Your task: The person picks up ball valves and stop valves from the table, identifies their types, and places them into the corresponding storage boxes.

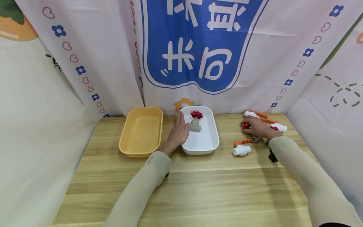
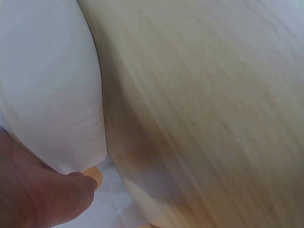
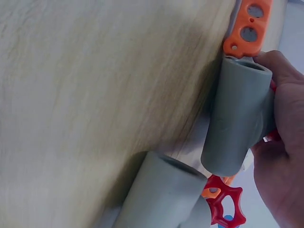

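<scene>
My left hand (image 1: 178, 132) lies along the left rim of a white tray (image 1: 199, 145), its fingers fairly straight and pointing away. Within that tray is a grey pipe valve (image 1: 195, 126) with a red handwheel. In the left wrist view, a fingertip (image 2: 83, 185) shows beside the tray's wall. On the right, my right hand (image 1: 256, 126) grips another grey valve (image 3: 235, 116), its red handwheel partly covered by the fingers. A third grey valve (image 3: 159, 194) with a red handwheel (image 3: 225, 204) lies close by in the right wrist view.
Left of the white tray stands a yellow tray (image 1: 140, 151). A white valve (image 1: 241, 150) with an orange lever lies in front of the right hand. More white valves (image 1: 280, 127) and orange levers (image 1: 260, 115) lie around that hand. A printed cloth (image 1: 113, 63) hangs behind the wooden table (image 1: 198, 192).
</scene>
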The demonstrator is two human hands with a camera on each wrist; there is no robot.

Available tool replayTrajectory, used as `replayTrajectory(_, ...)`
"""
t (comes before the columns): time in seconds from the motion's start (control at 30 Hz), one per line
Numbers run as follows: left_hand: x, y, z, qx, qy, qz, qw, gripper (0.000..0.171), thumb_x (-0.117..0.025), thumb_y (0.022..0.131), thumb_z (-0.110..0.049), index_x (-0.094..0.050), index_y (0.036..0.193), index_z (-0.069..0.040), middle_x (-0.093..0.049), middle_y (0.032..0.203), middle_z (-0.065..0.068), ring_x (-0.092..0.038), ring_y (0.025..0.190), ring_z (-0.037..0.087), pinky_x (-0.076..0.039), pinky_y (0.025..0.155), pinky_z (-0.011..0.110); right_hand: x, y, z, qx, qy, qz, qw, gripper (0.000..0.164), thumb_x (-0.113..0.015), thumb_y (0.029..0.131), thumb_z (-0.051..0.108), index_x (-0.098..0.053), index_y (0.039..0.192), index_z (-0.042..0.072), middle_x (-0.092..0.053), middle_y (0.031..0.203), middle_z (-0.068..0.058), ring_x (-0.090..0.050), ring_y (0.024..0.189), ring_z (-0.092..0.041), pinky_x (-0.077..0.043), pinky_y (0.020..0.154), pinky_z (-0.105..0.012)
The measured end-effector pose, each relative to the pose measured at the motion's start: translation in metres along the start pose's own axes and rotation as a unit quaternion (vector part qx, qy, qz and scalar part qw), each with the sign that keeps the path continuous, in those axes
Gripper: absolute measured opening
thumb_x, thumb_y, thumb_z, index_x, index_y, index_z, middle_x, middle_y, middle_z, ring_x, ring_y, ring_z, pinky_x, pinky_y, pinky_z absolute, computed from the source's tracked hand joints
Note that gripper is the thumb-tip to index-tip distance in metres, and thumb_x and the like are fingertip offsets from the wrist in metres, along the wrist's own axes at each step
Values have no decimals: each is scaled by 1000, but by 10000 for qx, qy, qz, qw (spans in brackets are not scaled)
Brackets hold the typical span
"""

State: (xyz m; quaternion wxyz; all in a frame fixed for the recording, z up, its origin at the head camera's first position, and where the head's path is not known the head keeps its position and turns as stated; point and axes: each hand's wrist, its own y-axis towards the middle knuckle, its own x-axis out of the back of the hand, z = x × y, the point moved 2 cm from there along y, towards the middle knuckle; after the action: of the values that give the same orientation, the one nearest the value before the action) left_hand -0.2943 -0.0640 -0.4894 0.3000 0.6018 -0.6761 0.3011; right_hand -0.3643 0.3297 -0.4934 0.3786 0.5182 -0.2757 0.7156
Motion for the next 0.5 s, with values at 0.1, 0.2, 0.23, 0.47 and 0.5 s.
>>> replayTrajectory(0.1, 1, -1, 0, 19, -21, -1, 10000, 71, -26, 114, -36, 7, 170, -8, 16, 179, 4, -5, 165, 25, -17, 132, 45, -1, 1, 0, -13, 3, -33, 10000, 24, -82, 93, 14, -74, 112, 1, -69, 114, -19, -64, 106, -33, -57, 91, -53)
replayTrajectory(0.2, 2, -1, 0, 13, -7, 1, 10000, 71, -25, 114, -37, 9, 170, -8, 16, 178, 4, -5, 165, 25, -18, 132, 45, 0, 2, 2, 6, -10, -75, 10000, 19, -81, 93, 12, -74, 107, 1, -69, 110, -18, -64, 101, -32, -58, 87, -51)
replayTrajectory(0.23, 2, -1, 0, 6, -5, -1, 10000, 71, -24, 114, -37, 9, 169, -8, 16, 178, 5, -5, 165, 26, -18, 132, 44, 0, 3, 3, 28, 4, -91, 10000, 18, -81, 92, 11, -74, 105, 1, -70, 108, -17, -64, 99, -31, -58, 85, -50)
replayTrajectory(0.47, 1, -1, 0, -64, -29, -36, 10000, 70, -22, 113, -34, 8, 169, -6, 15, 178, 6, -5, 164, 26, -18, 132, 43, 1, 5, 9, 78, 138, -192, 9997, 13, -82, 89, 5, -74, 97, 0, -71, 95, -13, -64, 87, -28, -56, 81, -49)
replayTrajectory(0.5, 1, 0, 0, -53, -20, -21, 10000, 70, -22, 113, -34, 8, 169, -7, 16, 178, 6, -4, 164, 25, -18, 132, 43, 1, 5, 9, 17, 127, -185, 9997, 14, -82, 88, 6, -74, 97, 0, -72, 96, -13, -64, 88, -28, -56, 82, -50)
